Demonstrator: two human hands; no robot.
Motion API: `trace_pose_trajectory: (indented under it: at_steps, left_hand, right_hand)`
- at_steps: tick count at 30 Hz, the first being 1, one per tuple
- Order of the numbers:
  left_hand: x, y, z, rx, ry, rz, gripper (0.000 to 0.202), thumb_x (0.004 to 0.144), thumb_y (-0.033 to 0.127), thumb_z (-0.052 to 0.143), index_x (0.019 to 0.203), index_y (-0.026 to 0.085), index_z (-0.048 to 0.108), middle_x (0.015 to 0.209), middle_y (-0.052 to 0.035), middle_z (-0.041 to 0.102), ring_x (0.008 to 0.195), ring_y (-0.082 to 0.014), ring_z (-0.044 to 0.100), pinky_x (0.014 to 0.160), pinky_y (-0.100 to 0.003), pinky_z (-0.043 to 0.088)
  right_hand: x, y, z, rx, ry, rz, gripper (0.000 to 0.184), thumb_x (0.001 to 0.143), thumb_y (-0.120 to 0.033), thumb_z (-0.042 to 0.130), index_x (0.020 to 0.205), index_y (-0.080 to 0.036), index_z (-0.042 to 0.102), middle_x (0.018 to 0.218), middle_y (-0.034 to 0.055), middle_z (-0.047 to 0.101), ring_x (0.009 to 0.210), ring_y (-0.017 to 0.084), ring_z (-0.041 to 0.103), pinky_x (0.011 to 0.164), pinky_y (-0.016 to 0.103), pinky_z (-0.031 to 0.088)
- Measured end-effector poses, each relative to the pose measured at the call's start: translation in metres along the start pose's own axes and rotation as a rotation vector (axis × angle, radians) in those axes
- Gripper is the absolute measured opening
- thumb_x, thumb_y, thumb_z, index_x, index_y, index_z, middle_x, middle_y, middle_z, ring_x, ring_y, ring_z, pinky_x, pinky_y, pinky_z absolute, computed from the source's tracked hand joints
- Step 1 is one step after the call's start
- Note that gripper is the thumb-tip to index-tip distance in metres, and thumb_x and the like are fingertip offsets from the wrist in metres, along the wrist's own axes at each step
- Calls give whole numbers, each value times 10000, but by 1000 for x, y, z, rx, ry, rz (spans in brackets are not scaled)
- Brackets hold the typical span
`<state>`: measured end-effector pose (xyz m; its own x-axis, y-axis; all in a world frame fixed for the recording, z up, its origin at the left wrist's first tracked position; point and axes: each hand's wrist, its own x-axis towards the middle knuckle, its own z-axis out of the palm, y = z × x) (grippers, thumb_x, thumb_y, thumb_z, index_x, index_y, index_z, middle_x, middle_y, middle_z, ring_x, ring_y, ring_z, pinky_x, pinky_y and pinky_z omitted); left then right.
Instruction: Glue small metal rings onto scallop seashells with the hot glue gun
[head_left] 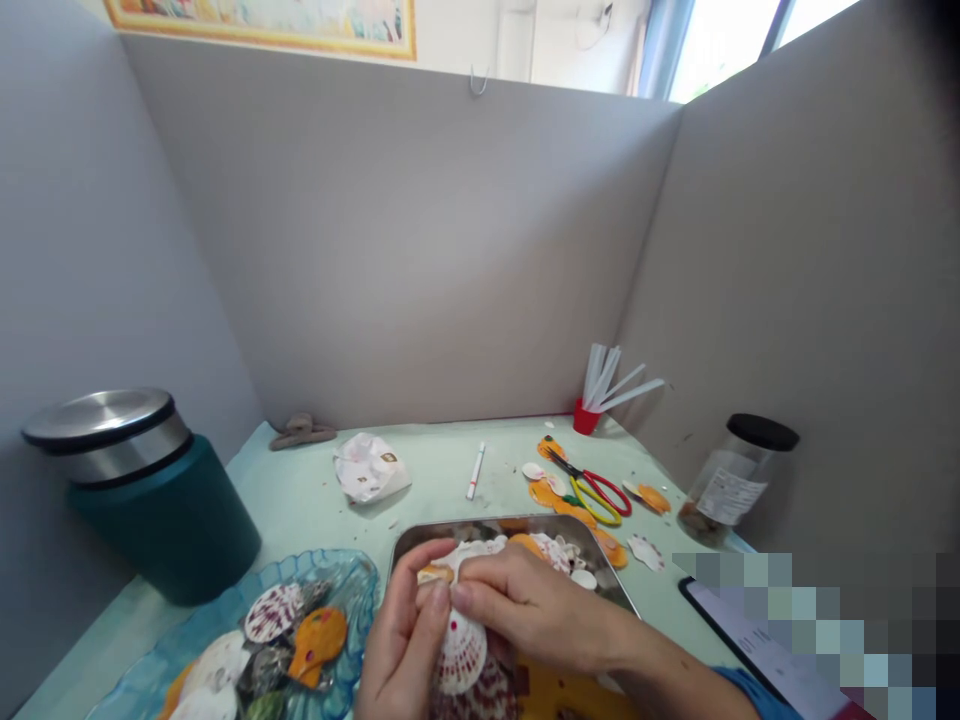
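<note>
Just above a metal tray filled with shells, both my hands meet at a scallop shell with white and reddish-purple markings and a small red dot near its top. My left hand is closed, its thumb tip at the shell's upper edge. A small orange and white piece shows between its curled fingers. My right hand pinches at the same upper edge, thumb against bent fingers; what lies inside that pinch is hidden. A darker purple-speckled shell shows directly below.
A blue shell-shaped dish with decorated shells is at left, beside a teal canister. Scissors lie among orange shells behind the tray. A red cup holds glue sticks. A jar and phone are at right.
</note>
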<state>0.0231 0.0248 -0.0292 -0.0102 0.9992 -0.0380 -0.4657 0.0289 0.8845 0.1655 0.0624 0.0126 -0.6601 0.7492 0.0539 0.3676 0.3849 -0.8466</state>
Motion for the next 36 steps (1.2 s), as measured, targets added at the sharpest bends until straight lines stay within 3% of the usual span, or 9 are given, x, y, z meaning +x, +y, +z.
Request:
trace_pose_trajectory:
  at_steps: [4,7,11,14,24,31,36]
  left_hand:
    - [-2,1,1,-34,-8,-26,443,746,421,677,1114,212,544,613,-5,653,580,-195,631,557,-258,462]
    - [0,0,1,13,19,6,453,735,419,689,1110,202,554,620,7,647,599,-189,625,588,-254,464]
    - [4,1,2,63,75,101,438,717,400,709,1075,181,583,754,-14,687,769,-203,643,655,-231,468]
    - [4,2,4,79,93,99,420,728,414,695,1067,191,585,790,-20,697,830,-215,644,636,-223,466]
    - [2,2,-1,50,9,30,476,731,434,686,1123,198,555,597,21,603,575,-166,595,556,-226,446]
    - [-2,3,3,-10,-38,-24,477,758,431,662,1155,211,517,630,5,633,620,-188,642,534,-220,440]
    - [-2,4,6,-5,33,-28,461,747,447,662,1123,207,548,750,-23,671,655,-204,649,571,-256,472]
  right_hand:
    - [0,3,0,39,-37,11,372,940,-333,383,608,-178,448,519,-58,484,453,65,457,473,159,364]
    - [1,2,0,7,5,-5,348,935,-310,396,616,-180,441,530,-63,447,484,69,422,491,169,334]
    - [1,-2,0,-66,100,-39,281,899,-269,476,635,-175,451,592,-65,403,556,76,367,531,199,275]
    - [1,0,0,-56,100,-38,310,906,-259,454,609,-177,424,568,-66,410,539,74,378,514,191,282]
    - [2,3,0,-7,60,-13,330,909,-304,455,606,-177,433,539,-67,428,510,72,394,491,182,299]
    - [1,3,1,68,-11,5,356,931,-328,407,611,-178,449,517,-56,486,465,70,446,469,165,347]
    - [1,7,2,40,53,14,387,953,-328,381,604,-173,445,535,-45,492,506,81,455,510,178,359]
